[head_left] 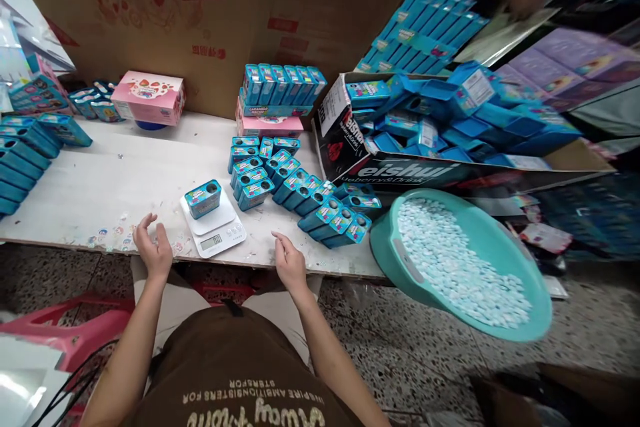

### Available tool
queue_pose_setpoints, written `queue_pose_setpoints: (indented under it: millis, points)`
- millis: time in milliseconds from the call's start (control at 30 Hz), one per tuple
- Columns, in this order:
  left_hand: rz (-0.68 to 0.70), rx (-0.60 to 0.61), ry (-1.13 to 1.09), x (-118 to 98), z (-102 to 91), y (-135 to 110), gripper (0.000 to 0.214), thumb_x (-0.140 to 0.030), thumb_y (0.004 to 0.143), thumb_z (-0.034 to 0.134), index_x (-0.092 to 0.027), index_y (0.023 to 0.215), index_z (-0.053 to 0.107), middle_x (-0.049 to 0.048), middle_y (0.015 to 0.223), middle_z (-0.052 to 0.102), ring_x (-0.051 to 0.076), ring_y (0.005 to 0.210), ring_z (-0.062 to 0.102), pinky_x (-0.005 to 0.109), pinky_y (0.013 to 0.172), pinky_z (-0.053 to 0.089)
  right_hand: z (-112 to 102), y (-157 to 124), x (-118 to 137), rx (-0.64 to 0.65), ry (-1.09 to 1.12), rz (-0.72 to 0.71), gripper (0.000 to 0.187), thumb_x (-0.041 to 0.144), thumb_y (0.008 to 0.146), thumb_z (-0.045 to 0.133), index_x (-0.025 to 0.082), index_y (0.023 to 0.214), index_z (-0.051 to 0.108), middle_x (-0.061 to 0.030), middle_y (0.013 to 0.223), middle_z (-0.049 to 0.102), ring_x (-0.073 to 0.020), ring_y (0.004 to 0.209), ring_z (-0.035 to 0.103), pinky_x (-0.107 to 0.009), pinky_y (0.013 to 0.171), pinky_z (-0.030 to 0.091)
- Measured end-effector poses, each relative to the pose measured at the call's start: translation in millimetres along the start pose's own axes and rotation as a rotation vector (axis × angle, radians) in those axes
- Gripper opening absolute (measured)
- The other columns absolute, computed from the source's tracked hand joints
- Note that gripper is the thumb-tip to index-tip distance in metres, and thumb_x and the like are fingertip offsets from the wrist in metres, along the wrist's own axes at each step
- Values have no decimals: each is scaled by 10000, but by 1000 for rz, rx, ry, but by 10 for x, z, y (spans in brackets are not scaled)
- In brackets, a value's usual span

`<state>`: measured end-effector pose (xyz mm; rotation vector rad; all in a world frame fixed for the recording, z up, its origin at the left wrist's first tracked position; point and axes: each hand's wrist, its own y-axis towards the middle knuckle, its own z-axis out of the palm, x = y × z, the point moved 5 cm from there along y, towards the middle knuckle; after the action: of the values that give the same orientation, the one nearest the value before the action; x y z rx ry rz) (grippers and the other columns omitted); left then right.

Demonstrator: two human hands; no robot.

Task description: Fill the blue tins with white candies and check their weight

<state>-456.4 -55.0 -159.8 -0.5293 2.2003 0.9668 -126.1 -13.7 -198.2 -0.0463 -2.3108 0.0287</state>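
Note:
A small blue box [204, 200] with a round hole in its top stands on a white digital scale [220, 237] near the table's front edge. Left of the scale is my left hand [153, 248], empty, its fingers apart and slightly curled. On the other side, my right hand [290, 263] hovers by the edge with the index finger stretched out, holding nothing. Past it, several more blue boxes [300, 188] with holes stand in slanting rows. A teal tub [385, 247] of pale blue candy-like pieces [463, 263] sits at the right.
A black carton [395, 170] full of blue boxes stands behind the tub. Stacked display boxes [280, 90] and a pink box [149, 97] line the back. More blue boxes [23, 153] fill the left end. Another person's hand [523, 0] shows at top right.

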Motion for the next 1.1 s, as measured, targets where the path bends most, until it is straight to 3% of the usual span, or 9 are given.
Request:
queue_pose_setpoints:
  millis: [133, 267, 400, 567, 900, 1000, 1100]
  points:
    - [23, -43, 68, 137, 9, -53, 323, -325, 918, 367, -134, 1096, 557, 113, 1040, 632, 212, 1050, 523, 384, 968, 365, 0, 2, 19, -22, 76, 14, 443, 426, 897, 331, 180, 1100, 639, -98, 1006, 702, -217, 872, 641, -295, 767, 443]
    - [83, -3, 116, 143, 75, -89, 335, -332, 915, 346, -133, 1019, 595, 119, 1008, 641, 218, 1005, 539, 373, 948, 374, 2, -7, 37, -20, 158, 13, 430, 453, 891, 351, 176, 1022, 654, -94, 1019, 695, -205, 893, 624, -290, 777, 429]
    - [55, 14, 134, 169, 96, -111, 356, -344, 914, 334, -133, 997, 608, 124, 996, 643, 226, 992, 544, 377, 936, 373, 9, -6, 43, -23, 239, 60, 424, 493, 880, 369, 174, 807, 640, -51, 791, 674, -175, 766, 589, -270, 718, 404]
    - [59, 15, 115, 196, 98, -132, 334, -338, 909, 361, -141, 946, 629, 116, 937, 653, 228, 955, 555, 376, 908, 389, 5, 29, 119, -51, 318, 103, 441, 540, 858, 384, 194, 607, 487, 29, 553, 455, -122, 578, 434, -249, 597, 341]
    - [60, 63, 103, 269, 140, -150, 325, -315, 913, 352, -158, 876, 635, 115, 875, 650, 226, 906, 551, 374, 875, 388, 39, 46, 116, -38, 400, 159, 488, 647, 821, 369, 223, 579, 358, 48, 505, 324, -109, 517, 338, -249, 504, 288]
    - [64, 77, 89, 253, 127, -131, 322, -321, 915, 351, -160, 884, 629, 111, 879, 645, 226, 905, 547, 379, 882, 381, 56, 27, 86, -36, 550, 201, 486, 638, 804, 426, 220, 568, 354, 63, 493, 295, -90, 478, 292, -245, 477, 258]
    - [102, 72, 40, 63, 99, -47, 336, -397, 897, 400, -148, 1016, 591, 122, 989, 621, 240, 989, 522, 400, 930, 366, 71, 11, 68, -32, 758, 288, 483, 619, 776, 496, 213, 555, 356, 81, 472, 257, -67, 433, 237, -235, 440, 205]
